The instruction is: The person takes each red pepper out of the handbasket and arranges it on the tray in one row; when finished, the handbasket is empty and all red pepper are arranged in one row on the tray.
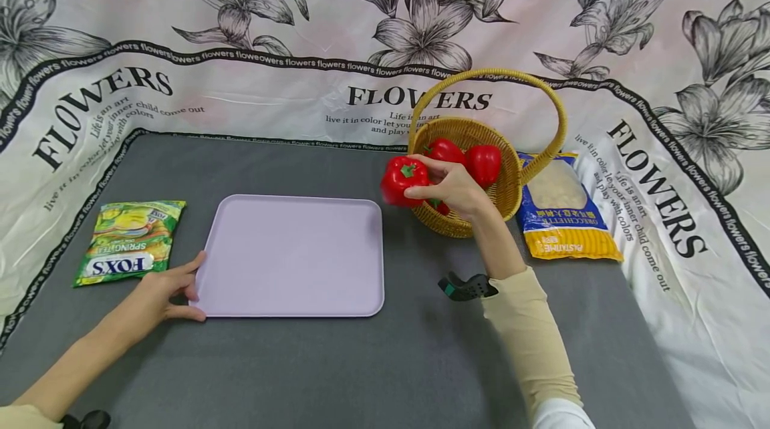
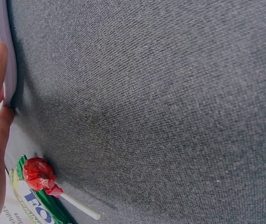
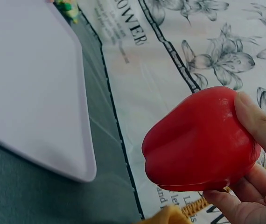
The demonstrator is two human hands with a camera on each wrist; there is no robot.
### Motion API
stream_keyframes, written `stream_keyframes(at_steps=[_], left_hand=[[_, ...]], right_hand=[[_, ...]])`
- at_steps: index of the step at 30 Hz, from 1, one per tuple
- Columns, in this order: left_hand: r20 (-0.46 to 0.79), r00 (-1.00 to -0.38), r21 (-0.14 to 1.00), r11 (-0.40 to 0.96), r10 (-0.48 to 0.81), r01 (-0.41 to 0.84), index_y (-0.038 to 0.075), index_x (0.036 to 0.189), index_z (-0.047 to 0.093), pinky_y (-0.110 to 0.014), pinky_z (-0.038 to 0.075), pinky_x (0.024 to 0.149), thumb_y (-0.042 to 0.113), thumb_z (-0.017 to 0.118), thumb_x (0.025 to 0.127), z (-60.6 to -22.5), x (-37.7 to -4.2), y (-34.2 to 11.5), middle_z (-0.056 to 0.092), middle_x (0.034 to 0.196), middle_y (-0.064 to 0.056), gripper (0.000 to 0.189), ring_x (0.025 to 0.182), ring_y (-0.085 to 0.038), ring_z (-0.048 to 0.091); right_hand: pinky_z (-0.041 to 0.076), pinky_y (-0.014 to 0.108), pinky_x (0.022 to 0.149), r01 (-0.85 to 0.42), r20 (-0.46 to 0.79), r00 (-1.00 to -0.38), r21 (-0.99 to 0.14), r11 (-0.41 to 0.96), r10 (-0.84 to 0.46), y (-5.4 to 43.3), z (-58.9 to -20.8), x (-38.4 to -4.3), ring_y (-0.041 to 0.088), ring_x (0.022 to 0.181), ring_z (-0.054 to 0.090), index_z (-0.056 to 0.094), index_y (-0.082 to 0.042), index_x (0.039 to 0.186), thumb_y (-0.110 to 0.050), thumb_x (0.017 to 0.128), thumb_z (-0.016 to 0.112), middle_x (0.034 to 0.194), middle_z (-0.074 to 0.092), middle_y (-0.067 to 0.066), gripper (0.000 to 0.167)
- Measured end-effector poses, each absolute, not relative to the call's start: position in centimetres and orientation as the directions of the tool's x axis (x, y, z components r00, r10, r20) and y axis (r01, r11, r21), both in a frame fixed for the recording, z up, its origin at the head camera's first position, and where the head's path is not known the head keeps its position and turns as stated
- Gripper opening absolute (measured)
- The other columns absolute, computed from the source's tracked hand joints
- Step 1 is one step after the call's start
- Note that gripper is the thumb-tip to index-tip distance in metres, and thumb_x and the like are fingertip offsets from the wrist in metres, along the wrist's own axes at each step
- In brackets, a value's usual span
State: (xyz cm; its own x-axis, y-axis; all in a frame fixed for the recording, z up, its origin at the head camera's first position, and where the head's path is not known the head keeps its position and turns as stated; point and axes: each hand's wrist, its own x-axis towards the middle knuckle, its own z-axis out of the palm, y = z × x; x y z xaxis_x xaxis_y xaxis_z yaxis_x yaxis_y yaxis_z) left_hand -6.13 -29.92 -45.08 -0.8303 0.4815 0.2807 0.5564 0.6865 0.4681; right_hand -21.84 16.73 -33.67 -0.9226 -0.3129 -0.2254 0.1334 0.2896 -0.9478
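A grey fabric-covered worktop (image 1: 289,369) is carrying a pale lilac rectangular tray (image 1: 289,255); a round golden woven basket (image 1: 445,227) is standing to its right, cradling more red peppers (image 1: 483,165). The left hand (image 1: 159,290) is touching the tray's left edge, fingers spread — light, even pressure should be enough for steadying it. The right hand (image 1: 452,185) is grasping a glossy red bell pepper (image 1: 397,182) between its fingers, just left of the basket — keeping that grip snug and clear of the rim should be preventing slips.
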Motion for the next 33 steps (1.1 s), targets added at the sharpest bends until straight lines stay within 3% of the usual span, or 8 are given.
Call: stream_keyframes(at_steps=[11,21,33], left_hand=[[0.323,-0.818,0.458,0.678,0.475,0.575,0.023,0.065,0.051,-0.009,0.036,0.065,0.019,0.091,0.048,-45.5,-6.1,-30.0,0.055,0.120,-0.034,0.043,0.094,-0.034,0.063],[0.299,-0.830,0.472,0.683,0.471,0.558,0.022,0.065,0.052,-0.008,0.036,0.065,0.019,0.091,0.049,-45.2,-6.0,-29.9,0.055,0.121,-0.034,0.042,0.096,-0.043,0.062],[0.331,-0.818,0.465,0.673,0.470,0.575,0.023,0.065,0.051,-0.007,0.038,0.068,0.018,0.091,0.048,-45.6,-6.0,-30.0,0.055,0.120,-0.034,0.043,0.094,-0.037,0.063]], right_hand=[[0.050,0.037,0.088,0.165,-0.228,-0.899,-0.967,0.194,-0.375,13.7,-34.8,-22.4,0.028,0.119,0.047,0.053,-0.007,0.137,-0.001,0.084,0.071,0.131,0.053,0.014,0.056],[0.048,0.044,0.090,0.177,-0.240,-0.885,-0.966,0.187,-0.399,10.9,-35.6,-22.6,0.027,0.119,0.047,0.055,-0.009,0.135,-0.001,0.082,0.072,0.129,0.056,0.012,0.056],[0.043,0.050,0.096,0.216,-0.266,-0.874,-0.962,0.167,-0.407,8.2,-37.0,-23.2,0.027,0.118,0.048,0.056,-0.010,0.135,-0.002,0.082,0.073,0.128,0.056,0.012,0.056]])
